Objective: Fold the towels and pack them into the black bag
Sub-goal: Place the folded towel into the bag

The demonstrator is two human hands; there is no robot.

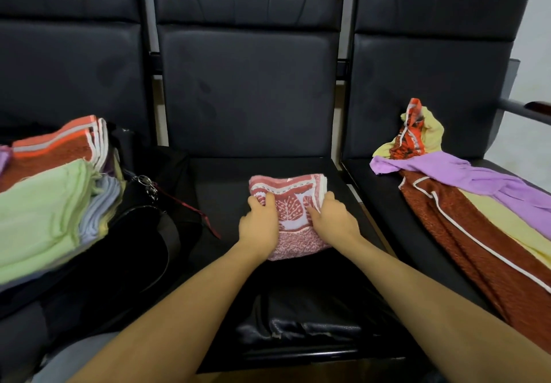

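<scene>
A folded pink towel with a white leaf pattern (290,203) lies on the middle black seat (220,186). My left hand (259,223) rests on its left side, fingers bent over the edge. My right hand (334,218) lies on its right side, fingers pressed into the folded layers. On the left seat the black bag (140,233) stands open, with a stack of folded towels (50,200) in green, orange and pale blue on top of it. Unfolded towels in purple, yellow and rust red (465,203) sprawl over the right seat.
Three black padded chairs stand side by side with tall backrests (247,84). A key ring and red strap (149,186) hang off the bag. A metal armrest (521,108) juts out at the far right. Dark fabric (298,323) lies at the middle seat's front edge.
</scene>
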